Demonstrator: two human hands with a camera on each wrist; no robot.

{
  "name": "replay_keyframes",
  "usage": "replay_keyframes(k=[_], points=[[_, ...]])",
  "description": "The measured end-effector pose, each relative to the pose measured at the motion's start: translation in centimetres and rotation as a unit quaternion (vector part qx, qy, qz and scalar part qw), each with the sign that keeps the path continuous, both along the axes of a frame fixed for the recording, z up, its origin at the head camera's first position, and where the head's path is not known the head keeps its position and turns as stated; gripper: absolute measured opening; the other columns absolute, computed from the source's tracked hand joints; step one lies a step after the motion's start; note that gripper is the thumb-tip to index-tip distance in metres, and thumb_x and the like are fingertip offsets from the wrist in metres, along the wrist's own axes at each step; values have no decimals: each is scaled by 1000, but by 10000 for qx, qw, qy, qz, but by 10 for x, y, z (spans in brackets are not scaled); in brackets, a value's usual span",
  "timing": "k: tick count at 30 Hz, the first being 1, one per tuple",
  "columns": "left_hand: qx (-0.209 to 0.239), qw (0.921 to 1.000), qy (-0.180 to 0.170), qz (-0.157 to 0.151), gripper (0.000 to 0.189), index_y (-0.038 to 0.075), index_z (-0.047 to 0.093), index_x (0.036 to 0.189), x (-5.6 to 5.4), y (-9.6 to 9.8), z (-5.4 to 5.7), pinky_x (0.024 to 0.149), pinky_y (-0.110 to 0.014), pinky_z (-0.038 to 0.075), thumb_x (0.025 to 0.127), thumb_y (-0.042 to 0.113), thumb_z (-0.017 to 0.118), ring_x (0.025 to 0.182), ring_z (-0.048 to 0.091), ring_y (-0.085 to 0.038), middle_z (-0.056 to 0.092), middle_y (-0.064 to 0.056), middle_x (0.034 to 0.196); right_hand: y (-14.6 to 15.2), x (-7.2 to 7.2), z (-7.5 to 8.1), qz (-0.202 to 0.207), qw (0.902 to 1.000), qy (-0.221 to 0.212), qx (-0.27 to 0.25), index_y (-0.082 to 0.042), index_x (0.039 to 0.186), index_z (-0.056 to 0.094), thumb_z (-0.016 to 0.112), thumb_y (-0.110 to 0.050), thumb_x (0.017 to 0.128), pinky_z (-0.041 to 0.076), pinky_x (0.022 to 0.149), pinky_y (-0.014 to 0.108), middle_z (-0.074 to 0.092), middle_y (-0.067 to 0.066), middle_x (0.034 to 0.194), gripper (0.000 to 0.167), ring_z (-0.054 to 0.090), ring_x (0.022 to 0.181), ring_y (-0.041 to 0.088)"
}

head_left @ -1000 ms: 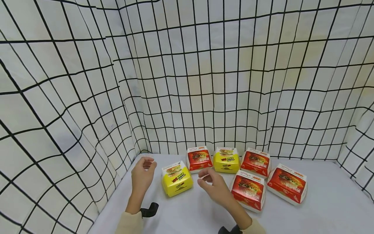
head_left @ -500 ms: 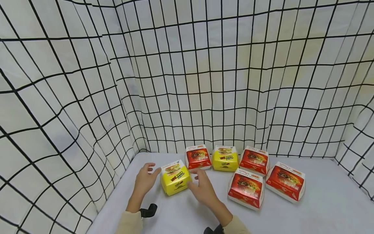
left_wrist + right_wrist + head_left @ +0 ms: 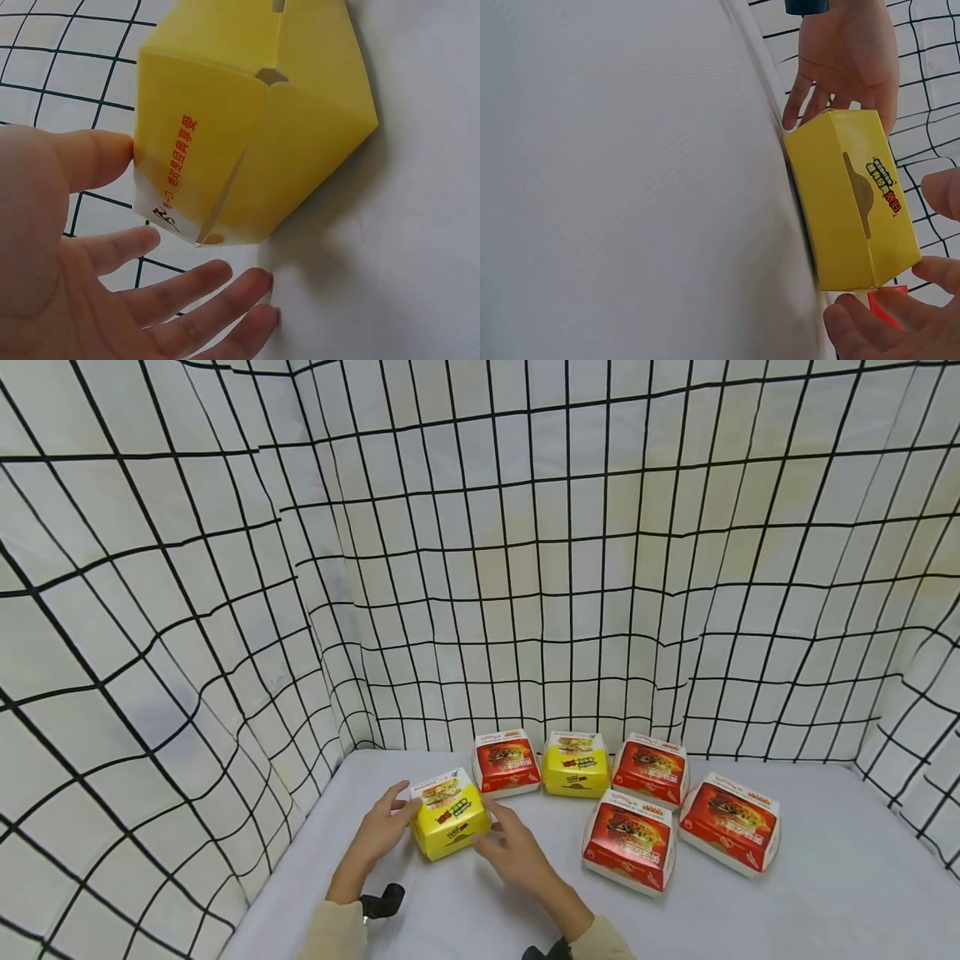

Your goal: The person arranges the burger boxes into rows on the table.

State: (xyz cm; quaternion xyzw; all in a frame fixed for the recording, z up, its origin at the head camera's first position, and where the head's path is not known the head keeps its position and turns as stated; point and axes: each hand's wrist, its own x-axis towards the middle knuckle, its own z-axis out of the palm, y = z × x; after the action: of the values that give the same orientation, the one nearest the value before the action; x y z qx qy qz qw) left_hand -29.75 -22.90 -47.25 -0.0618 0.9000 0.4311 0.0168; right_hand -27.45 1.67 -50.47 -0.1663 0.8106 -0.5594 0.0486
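A yellow burger box (image 3: 452, 827) with a burger picture on its lid stands on the white table between both hands. At its left side is my left hand (image 3: 381, 833). In the left wrist view, the left thumb tip meets the edge of the yellow box (image 3: 202, 127), and the other fingers stretch out below it, loosely extended. My right hand (image 3: 519, 856) is at the box's right side. In the right wrist view its fingertips (image 3: 896, 300) lie close to or against the near end of the box, with the thumb apart. Neither hand curls round the box.
Behind and to the right stand a red burger box (image 3: 507, 763), another yellow box (image 3: 576, 765), and several more red boxes, including the front one (image 3: 630, 842) and the rightmost one (image 3: 731, 823). Black-lined white netted walls (image 3: 570, 568) rise behind and left of the white table (image 3: 825, 877).
The right hand has moved left to the yellow box's right side. The left hand has shifted right until its thumb meets the box. The box stays in place.
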Motion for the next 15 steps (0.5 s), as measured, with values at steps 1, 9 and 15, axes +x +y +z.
replay_keyframes(k=[1, 9, 15], points=[[3, 10000, -15, -62, 64, 12, 37, 157, 0, -1, 0, 97, -55, 51, 105, 45, 52, 123, 61, -39, 53, -26, 145, 0, 0, 0, 25, 10000, -17, 3, -14, 157, 38, 66, -29, 99, 47, 107, 57, 42, 15, 159, 67, 53, 134, 38], [-110, 9986, -166, -481, 59, 10, 47, 150, 6, -9, 8, 90, -50, 51, 104, 46, 54, 105, 68, -26, 60, -21, 136, 3, 3, 2, 76, 9999, -59, -92, -15, 154, 45, 66, -29, 100, 51, 103, 54, 46, 13, 157, 60, 59, 127, 34], [-250, 9968, -205, -733, 57, 9, 47, 149, 10, -14, 12, 86, -46, 52, 104, 43, 56, 102, 66, -24, 63, -19, 132, 5, 3, 4, 145, 9999, -85, -40, -15, 149, 50, 66, -31, 100, 55, 98, 51, 51, 13, 152, 53, 63, 122, 32]])
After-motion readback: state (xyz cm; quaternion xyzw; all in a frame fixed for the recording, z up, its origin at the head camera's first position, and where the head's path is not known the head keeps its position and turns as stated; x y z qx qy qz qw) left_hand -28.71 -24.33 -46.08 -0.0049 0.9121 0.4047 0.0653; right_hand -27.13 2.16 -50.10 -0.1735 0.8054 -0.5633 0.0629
